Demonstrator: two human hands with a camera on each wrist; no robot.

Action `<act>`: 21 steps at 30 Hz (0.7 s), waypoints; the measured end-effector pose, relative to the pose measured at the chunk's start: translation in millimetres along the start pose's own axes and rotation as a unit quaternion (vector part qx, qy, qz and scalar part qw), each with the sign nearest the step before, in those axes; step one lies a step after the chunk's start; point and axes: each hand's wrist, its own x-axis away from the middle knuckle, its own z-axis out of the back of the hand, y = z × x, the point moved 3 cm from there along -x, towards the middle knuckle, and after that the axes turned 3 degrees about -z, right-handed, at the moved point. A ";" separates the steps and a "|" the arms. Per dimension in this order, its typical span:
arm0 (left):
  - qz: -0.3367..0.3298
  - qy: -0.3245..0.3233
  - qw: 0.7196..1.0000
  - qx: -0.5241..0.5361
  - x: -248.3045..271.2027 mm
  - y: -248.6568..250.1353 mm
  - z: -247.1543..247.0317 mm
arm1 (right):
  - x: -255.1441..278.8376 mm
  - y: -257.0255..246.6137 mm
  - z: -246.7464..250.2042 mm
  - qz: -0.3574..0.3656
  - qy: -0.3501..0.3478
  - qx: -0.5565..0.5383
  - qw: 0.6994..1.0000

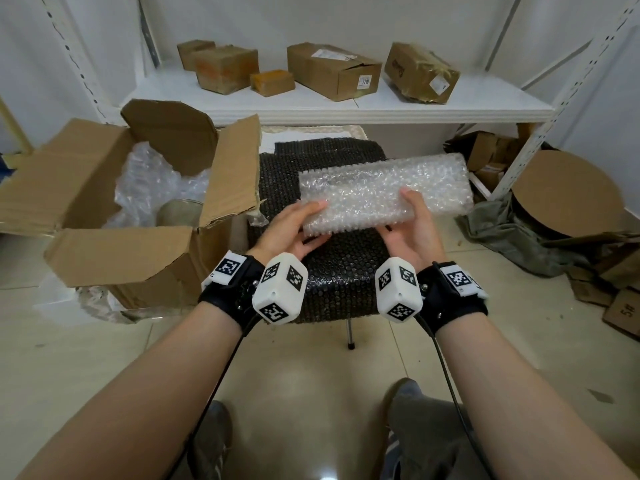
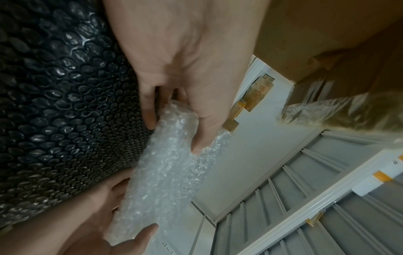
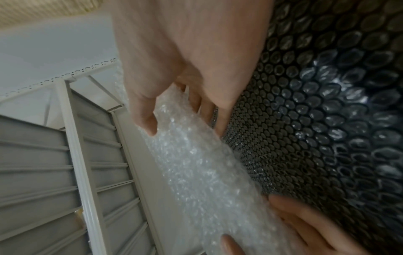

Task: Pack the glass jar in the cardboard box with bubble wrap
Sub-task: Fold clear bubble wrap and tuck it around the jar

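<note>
In the head view, left of centre, the glass jar [image 1: 180, 212] shows only its upper part; cardboard box [image 1: 117, 258] wall hides the rest. Both wrist views are motion-blurred, and the folded bubble wrap [image 2: 165, 181] covers most fingers [image 2: 149, 112] beneath it.

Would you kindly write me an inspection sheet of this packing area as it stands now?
Surface: stool covered in dark bubble wrap, on a tiled floor.
Job's things: open cardboard box to the left, lined with clear wrap; glass jar standing inside; folded bubble wrap pad held above the stool.
Clutter: cardboard scraps and a round cardboard disc to the right.
Grippers: left hand and right hand each grip the pad's near edge.
Cables: black cables run from both wrist cameras.
Surroundings: white shelf with several closed boxes.
</note>
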 end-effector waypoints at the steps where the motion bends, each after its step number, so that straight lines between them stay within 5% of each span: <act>1: -0.013 0.007 1.000 -0.007 -0.7 0.5 -0.2 | 0.7 -1.0 -0.7 0.009 0.004 -0.002 1.000; 6: -0.039 0.031 0.995 -0.087 -3.2 9.7 4.1 | 5.3 -18.7 2.4 0.102 0.087 -0.028 0.991; 10: -0.090 0.066 0.981 -0.159 -3.5 16.0 14.3 | 4.3 -36.5 20.9 0.163 0.170 0.104 0.966; 15: -0.114 0.032 0.973 -0.199 0.3 19.9 16.1 | 3.6 -30.4 13.1 0.121 0.172 0.308 0.928; 21: -0.055 0.030 0.977 -0.201 -2.8 12.9 23.1 | -5.2 -20.2 18.6 0.057 0.172 0.373 0.910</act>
